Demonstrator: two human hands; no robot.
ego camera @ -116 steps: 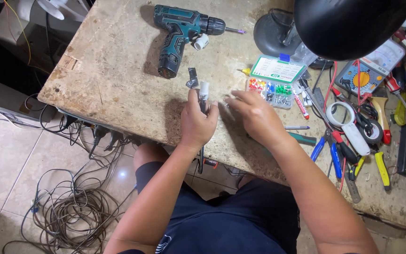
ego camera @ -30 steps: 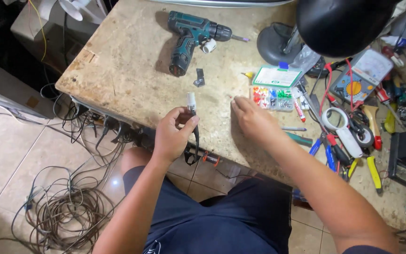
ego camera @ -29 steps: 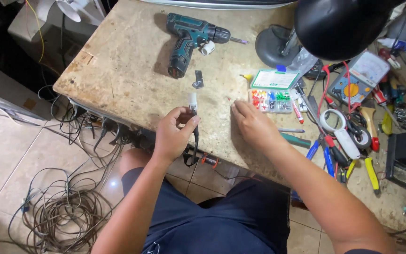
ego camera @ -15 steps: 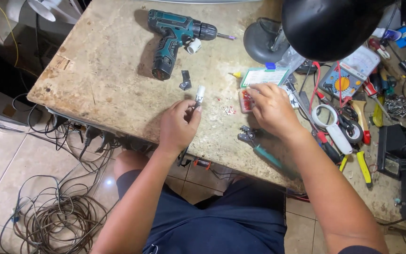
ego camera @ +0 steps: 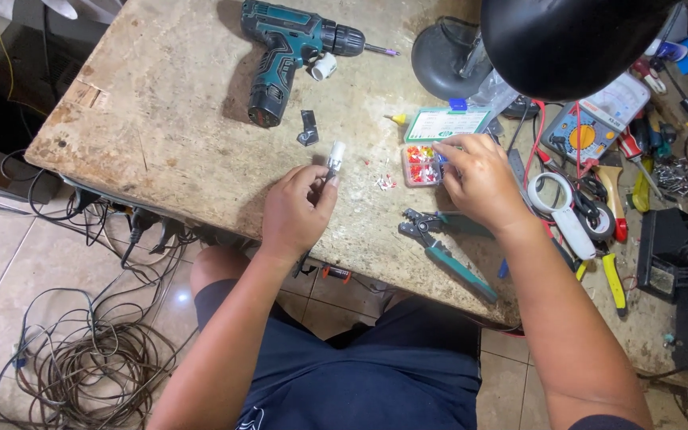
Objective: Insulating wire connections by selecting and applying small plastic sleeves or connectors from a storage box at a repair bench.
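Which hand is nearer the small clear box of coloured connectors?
Right. The right hand has its fingertips at the clear connector box, touching or just over it. The left hand is apart to its left, holding a small white plug.

The lamp shade (ego camera: 571,40) hides tools behind it and runs off the top edge.

Teal and black drill (ego camera: 288,56) on mottled beige worktop (ego camera: 177,135). Small white connector (ego camera: 334,156); clear box (ego camera: 422,166) of red, white and green bits. Teal-handled pliers (ego camera: 449,253), glossy black lamp shade (ego camera: 571,40).
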